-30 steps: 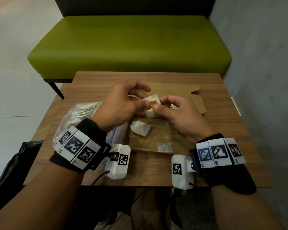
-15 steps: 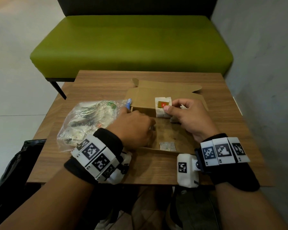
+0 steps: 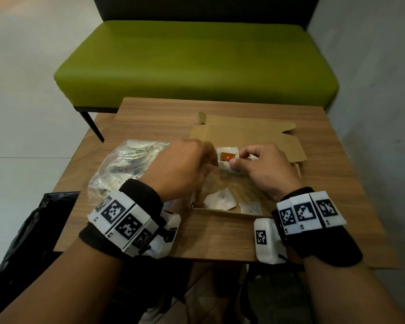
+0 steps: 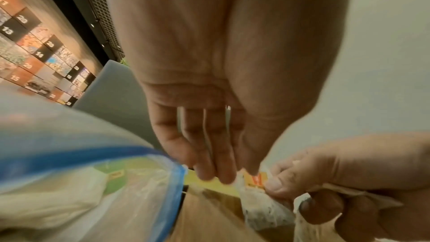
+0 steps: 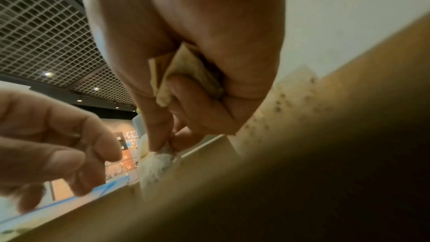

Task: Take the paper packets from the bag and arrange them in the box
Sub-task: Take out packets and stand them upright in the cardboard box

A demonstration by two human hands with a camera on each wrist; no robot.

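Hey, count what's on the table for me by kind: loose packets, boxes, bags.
Paper packets outside the bag: 3, namely the orange-labelled packet pinched by the right hand, the crumpled packet and the small flat packet on the box floor
Cardboard box: 1
Plastic bag of packets: 1
Total: 5

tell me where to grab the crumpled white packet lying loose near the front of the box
Pinch the crumpled packet by its raised upper corner, coming from above: it lies nearly flat on the box floor, so there is little side edge to catch, and both hands are busy farther back.
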